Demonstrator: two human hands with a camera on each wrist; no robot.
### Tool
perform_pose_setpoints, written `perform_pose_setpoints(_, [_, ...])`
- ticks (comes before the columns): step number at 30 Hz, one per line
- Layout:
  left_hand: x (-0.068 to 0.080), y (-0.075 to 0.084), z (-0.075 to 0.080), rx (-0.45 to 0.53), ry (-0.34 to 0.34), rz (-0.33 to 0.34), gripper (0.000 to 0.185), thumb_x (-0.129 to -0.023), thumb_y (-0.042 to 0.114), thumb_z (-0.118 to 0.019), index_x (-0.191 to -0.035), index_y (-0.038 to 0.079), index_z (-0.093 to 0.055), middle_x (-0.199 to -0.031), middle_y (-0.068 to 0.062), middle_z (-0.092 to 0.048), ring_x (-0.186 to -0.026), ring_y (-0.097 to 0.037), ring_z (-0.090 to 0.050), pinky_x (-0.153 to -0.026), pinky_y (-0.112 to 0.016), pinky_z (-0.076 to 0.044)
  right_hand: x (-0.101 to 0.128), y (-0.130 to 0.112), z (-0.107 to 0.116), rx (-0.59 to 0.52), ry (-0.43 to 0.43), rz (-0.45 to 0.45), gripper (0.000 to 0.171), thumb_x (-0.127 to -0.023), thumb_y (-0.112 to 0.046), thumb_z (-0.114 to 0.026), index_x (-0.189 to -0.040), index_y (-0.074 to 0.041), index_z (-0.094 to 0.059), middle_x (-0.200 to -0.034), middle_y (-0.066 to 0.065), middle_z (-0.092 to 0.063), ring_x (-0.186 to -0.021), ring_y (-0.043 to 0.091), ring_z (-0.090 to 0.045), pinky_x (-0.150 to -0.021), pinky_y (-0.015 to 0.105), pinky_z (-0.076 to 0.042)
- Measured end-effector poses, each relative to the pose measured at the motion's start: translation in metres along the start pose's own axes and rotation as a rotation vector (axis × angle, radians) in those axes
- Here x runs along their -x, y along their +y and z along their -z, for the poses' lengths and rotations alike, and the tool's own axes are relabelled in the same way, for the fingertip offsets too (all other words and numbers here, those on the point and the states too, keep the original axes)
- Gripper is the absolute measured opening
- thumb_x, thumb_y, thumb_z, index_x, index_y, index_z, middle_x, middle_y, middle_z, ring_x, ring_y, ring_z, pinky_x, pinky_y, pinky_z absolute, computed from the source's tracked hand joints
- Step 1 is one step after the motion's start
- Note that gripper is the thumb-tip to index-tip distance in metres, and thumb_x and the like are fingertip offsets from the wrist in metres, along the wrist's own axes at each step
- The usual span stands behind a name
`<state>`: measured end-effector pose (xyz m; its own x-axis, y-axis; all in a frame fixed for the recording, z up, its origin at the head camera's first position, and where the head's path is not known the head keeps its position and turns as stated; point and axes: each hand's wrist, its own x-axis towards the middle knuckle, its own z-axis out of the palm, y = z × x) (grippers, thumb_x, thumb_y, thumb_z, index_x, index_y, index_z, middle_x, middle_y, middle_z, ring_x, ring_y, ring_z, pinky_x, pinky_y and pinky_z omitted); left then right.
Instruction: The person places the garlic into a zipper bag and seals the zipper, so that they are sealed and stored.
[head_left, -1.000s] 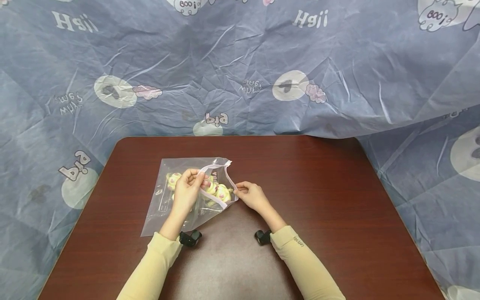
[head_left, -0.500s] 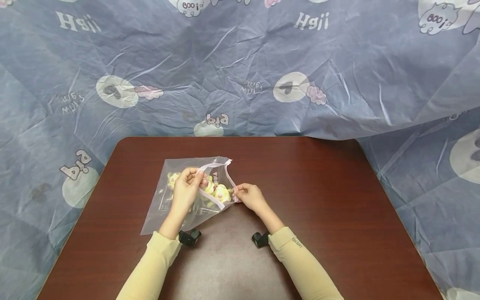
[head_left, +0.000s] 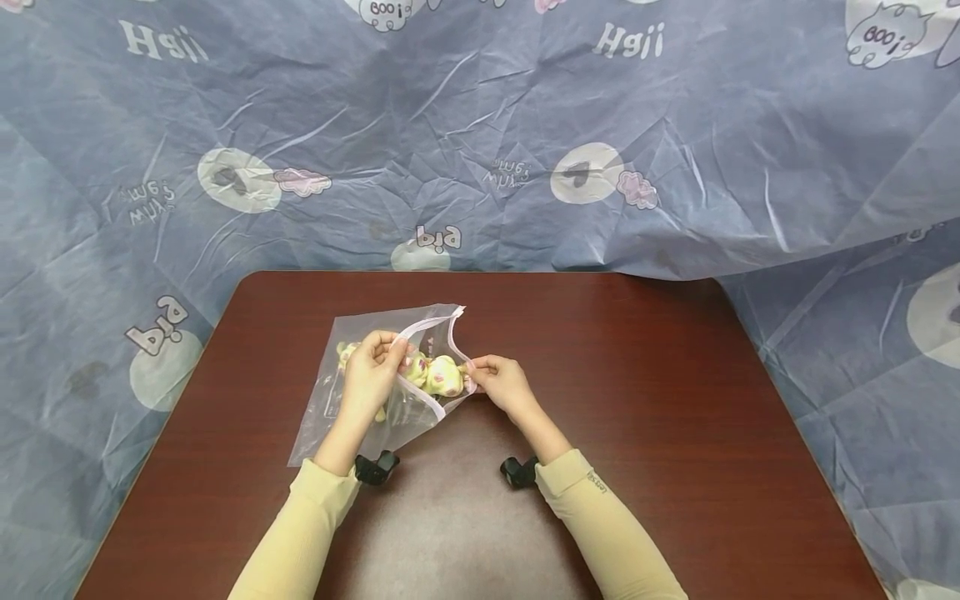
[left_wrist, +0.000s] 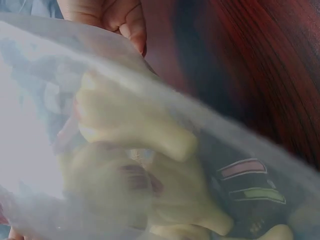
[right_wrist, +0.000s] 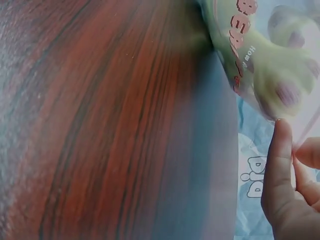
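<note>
A clear zip bag with a white zip rim is on the table, its mouth spread apart toward the right. Inside lie several pale yellow paw-shaped pieces with pink pads; one is right at the mouth. My left hand pinches the near rim between thumb and fingers. On the far right of the mouth, my right hand pinches the opposite rim. The right wrist view shows its index finger straight along the bag. Through the plastic, the left wrist view shows yellow pieces close up.
The dark red-brown wooden table reaches out on all sides of the bag. Behind it hangs a blue-grey printed cloth, which also runs down both sides. Black wrist cameras sit on both wrists.
The bag's mouth has risen slightly in the head view, and the pieces inside have shifted and turned. Both hands keep their grip on the rim; the right has moved slightly up.
</note>
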<state>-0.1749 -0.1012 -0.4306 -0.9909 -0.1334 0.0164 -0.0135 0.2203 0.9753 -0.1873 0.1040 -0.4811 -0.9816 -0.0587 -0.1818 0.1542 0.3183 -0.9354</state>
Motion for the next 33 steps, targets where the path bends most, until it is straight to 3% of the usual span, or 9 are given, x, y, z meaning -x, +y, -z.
perform_pose_setpoints(5, [0.0,0.001,-0.001,-0.025,-0.003,0.0,0.017,-0.097,0.013,-0.061,-0.103,-0.002,-0.063,-0.094,-0.019,-0.072,-0.063,0.001,-0.061,-0.06,-0.013,-0.052,0.001,-0.002,0.0,-0.042,0.008,-0.008,0.023,-0.094,-0.015,-0.067,-0.106,0.005,-0.07,-0.1,0.02,-0.075,-0.077,0.015,-0.072,-0.072,0.026,-0.061])
perform_pose_setpoints(10, [0.002,0.0,-0.004,-0.025,-0.019,-0.015,0.015,-0.097,0.012,-0.061,-0.101,-0.002,-0.063,-0.093,-0.019,-0.072,-0.064,0.0,-0.06,-0.059,-0.012,-0.051,0.002,-0.005,-0.002,-0.132,0.018,-0.028,0.023,-0.093,-0.014,-0.068,-0.107,0.004,-0.071,-0.1,0.019,-0.075,-0.074,0.009,-0.07,-0.072,0.026,-0.061])
perform_pose_setpoints(17, [0.005,-0.002,-0.01,-0.013,-0.047,-0.016,0.015,-0.098,0.013,-0.06,-0.103,-0.002,-0.062,-0.096,-0.02,-0.072,-0.066,0.001,-0.061,-0.062,-0.011,-0.053,0.005,-0.016,-0.01,-0.161,0.009,0.004,0.023,-0.092,-0.017,-0.069,-0.106,0.002,-0.072,-0.095,0.015,-0.076,-0.072,0.005,-0.066,-0.081,0.042,-0.061])
perform_pose_setpoints(23, [0.008,-0.002,-0.014,0.006,-0.047,-0.04,0.014,-0.097,0.01,-0.06,-0.101,-0.003,-0.063,-0.095,-0.022,-0.072,-0.067,0.0,-0.062,-0.061,-0.012,-0.052,0.01,-0.027,-0.017,-0.194,0.006,0.014,0.024,-0.092,-0.015,-0.068,-0.106,0.004,-0.07,-0.094,0.016,-0.075,-0.071,0.006,-0.066,-0.075,0.032,-0.061])
perform_pose_setpoints(29, [0.01,-0.004,-0.016,-0.052,-0.115,-0.031,0.017,-0.097,0.014,-0.062,-0.103,-0.002,-0.063,-0.095,-0.021,-0.072,-0.076,-0.014,-0.07,-0.063,-0.012,-0.052,0.014,-0.03,-0.021,-0.282,-0.001,-0.025,0.022,-0.094,-0.009,-0.062,-0.107,0.008,-0.066,-0.097,0.018,-0.073,-0.076,0.012,-0.07,-0.075,0.03,-0.062])
perform_pose_setpoints(33, [0.011,-0.005,-0.017,-0.109,-0.159,-0.042,0.018,-0.096,0.015,-0.064,-0.104,-0.002,-0.063,-0.095,-0.021,-0.072,-0.085,-0.027,-0.073,-0.065,-0.014,-0.051,0.014,-0.027,-0.022,-0.343,0.008,-0.064,0.017,-0.093,-0.005,-0.058,-0.103,0.009,-0.064,-0.089,0.014,-0.073,-0.074,0.013,-0.07,-0.075,0.03,-0.062])
